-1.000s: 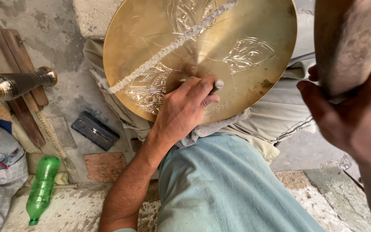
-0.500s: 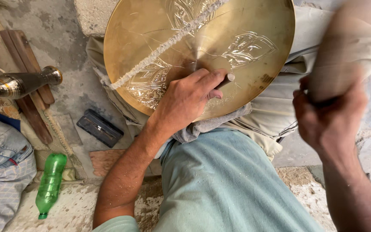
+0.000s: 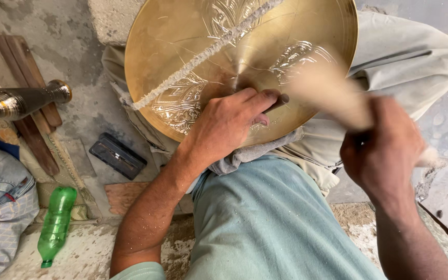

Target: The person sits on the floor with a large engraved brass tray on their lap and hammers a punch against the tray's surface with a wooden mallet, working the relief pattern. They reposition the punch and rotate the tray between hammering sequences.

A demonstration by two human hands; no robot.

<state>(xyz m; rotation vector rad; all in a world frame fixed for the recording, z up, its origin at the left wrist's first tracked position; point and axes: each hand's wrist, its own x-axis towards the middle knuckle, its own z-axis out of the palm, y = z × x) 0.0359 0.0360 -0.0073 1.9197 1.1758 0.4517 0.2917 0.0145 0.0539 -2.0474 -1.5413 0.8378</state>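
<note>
Round brass plate (image 3: 182, 41) rests tilted across seated person's lap, engraved floral panels showing. Left hand (image 3: 226, 124) pressed on plate face, fingers closed around thin metal chisel (image 3: 278, 102), tip against brass. Right hand (image 3: 382, 150) grips wooden mallet (image 3: 327, 93), blurred, head just beside chisel end. Green plastic bottle (image 3: 55, 223) lies on floor near left; dark flat case (image 3: 117, 155) beside it.
</note>
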